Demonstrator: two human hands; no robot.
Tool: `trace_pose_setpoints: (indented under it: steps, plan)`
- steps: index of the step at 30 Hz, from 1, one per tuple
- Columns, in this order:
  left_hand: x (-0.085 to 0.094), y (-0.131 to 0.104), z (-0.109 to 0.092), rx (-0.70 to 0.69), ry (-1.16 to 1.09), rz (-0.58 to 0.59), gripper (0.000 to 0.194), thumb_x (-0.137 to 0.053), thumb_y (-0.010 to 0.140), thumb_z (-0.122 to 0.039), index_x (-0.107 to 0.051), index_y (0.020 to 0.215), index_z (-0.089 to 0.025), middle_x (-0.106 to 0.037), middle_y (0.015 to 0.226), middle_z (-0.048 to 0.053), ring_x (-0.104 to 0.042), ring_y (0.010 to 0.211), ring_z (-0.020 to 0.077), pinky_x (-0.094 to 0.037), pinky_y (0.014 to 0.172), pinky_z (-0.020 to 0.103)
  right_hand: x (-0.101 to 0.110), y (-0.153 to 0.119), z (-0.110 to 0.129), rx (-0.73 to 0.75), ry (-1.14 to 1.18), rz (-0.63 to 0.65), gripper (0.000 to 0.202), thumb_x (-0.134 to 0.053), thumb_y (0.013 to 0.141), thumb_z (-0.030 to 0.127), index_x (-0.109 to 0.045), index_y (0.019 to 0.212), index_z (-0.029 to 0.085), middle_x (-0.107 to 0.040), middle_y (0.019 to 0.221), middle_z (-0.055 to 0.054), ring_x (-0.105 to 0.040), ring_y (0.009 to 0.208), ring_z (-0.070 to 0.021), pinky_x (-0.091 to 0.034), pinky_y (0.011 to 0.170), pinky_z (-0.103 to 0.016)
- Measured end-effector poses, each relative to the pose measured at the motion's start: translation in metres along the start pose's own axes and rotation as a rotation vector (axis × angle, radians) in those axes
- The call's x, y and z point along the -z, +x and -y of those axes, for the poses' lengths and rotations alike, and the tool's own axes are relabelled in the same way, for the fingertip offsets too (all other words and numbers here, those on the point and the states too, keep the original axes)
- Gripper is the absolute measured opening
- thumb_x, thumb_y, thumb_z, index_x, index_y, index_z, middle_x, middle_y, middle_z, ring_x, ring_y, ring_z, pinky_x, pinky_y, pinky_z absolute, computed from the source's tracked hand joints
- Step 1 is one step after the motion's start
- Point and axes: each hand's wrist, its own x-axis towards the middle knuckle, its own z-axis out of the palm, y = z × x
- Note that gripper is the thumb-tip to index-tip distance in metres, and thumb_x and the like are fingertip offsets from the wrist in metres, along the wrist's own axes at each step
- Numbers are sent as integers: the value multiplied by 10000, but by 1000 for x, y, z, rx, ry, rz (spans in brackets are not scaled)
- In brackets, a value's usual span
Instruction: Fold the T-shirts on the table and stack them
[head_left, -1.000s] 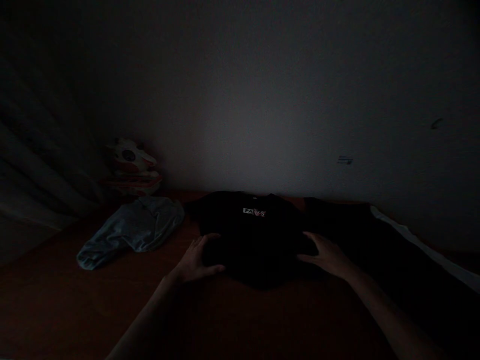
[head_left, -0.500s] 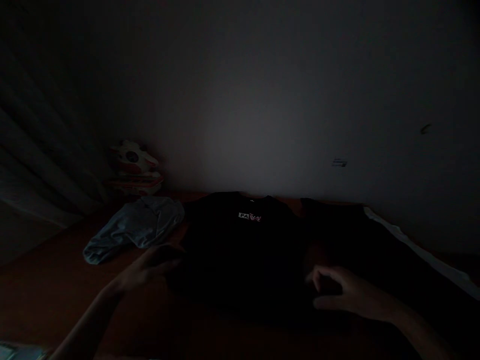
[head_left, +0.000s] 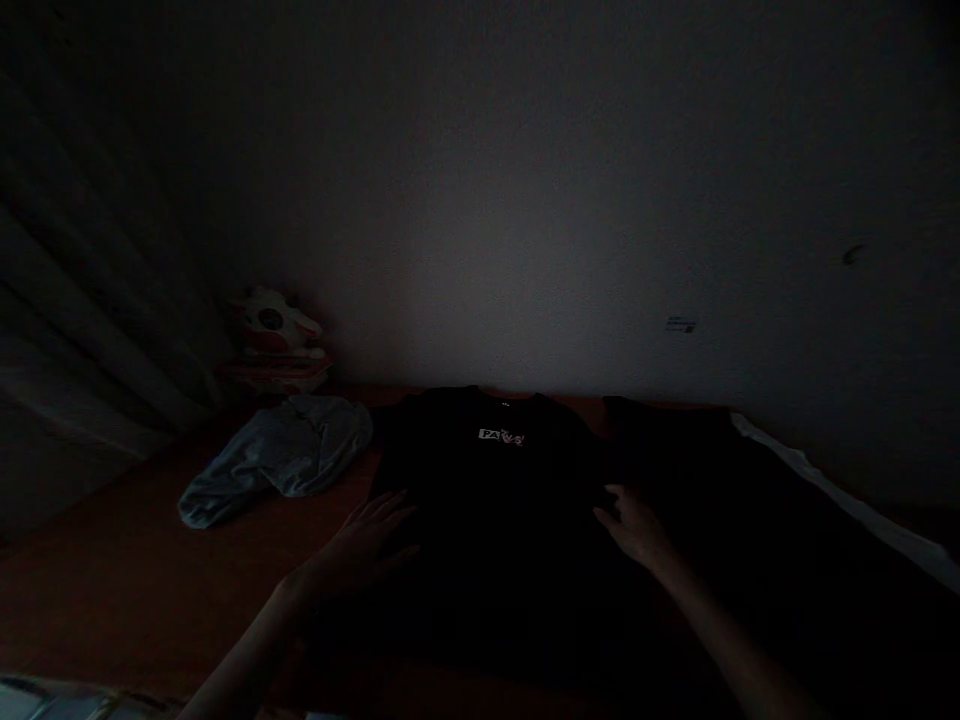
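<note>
A black T-shirt [head_left: 495,530] lies spread face up, its collar toward the wall and a small "PAWS" print on the chest. My left hand [head_left: 367,540] rests at the shirt's left side, palm down with fingers spread. On the opposite side, my right hand [head_left: 630,525] is at the shirt's right edge, thumb and fingers apart. Neither hand grips anything that I can see. Dim light hides most of the shirt's lower part and hem.
Crumpled grey-blue cloth [head_left: 281,460] lies left of the shirt on the reddish-brown surface [head_left: 112,590]. Dark fabric [head_left: 720,480] with a pale strip [head_left: 847,495] along its edge lies right. A white-and-red object [head_left: 274,335] stands near the curtain [head_left: 82,330]. A wall [head_left: 510,220] rises behind.
My left hand has moved right onto the shirt's side, its fingers spreading. My right hand has moved farther up along the right edge, from a curled shape to a more stretched one.
</note>
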Motion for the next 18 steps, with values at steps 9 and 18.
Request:
trace_pose_setpoints:
  steps: [9, 18]
  plan:
    - [-7, 29, -12, 4, 56, -192, 379, -465, 1001, -477, -706, 1200, -263, -656, 1376, 90, -608, 1252, 286, -448, 1086, 503, 49, 49, -24, 20, -264, -329, 510, -612, 891, 481, -620, 1271, 141, -645, 1267, -220, -635, 1138, -348, -507, 908, -423]
    - [-42, 60, 12, 102, -10, -291, 523, -565, 927, -536, -628, 1334, -214, -557, 1496, 147, -500, 1392, 346, -352, 1168, 605, 80, 122, -42, 44, -56, -195, 148, -684, 795, 339, -725, 755, 203, -730, 731, -83, -717, 768, -264, -517, 713, -341]
